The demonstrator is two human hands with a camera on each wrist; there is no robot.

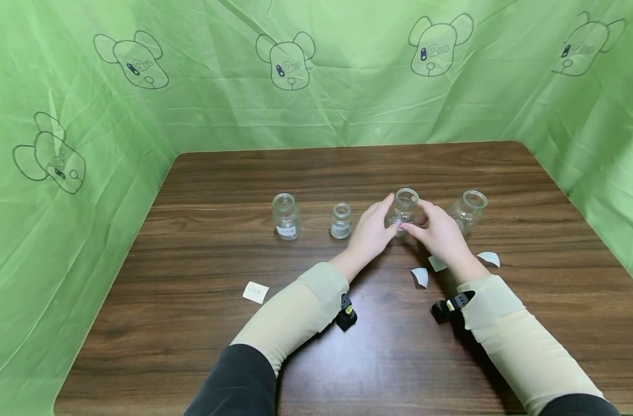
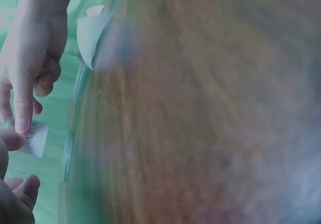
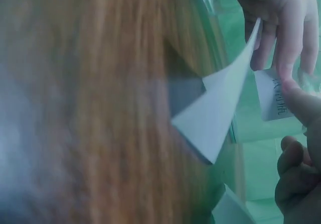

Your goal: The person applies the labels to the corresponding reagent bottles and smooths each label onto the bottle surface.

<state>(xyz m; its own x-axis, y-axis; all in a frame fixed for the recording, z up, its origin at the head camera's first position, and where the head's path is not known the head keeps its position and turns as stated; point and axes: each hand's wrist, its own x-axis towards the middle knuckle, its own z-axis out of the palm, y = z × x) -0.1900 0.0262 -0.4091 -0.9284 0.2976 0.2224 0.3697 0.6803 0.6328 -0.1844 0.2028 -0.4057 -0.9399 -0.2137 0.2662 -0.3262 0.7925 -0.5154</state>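
Both hands are at a clear glass jar (image 1: 406,203) toward the back right of the table. My left hand (image 1: 370,233) grips its left side, thumb at the front. From the right, my right hand (image 1: 441,232) holds the same jar, its thumb meeting the left one low on the front. Under the thumbs lies a small white label (image 3: 270,96) with handwriting, seen in both wrist views. The right wrist view shows part of the right hand (image 3: 298,176) close up. Fingers behind the jar are partly hidden.
Left of the hands stand a small labelled jar (image 1: 341,222) and a larger labelled jar (image 1: 286,216). Another jar (image 1: 468,211) is just right of the right hand. Curled paper scraps (image 1: 420,277) lie near the right forearm, and a written label (image 1: 256,292) lies left.
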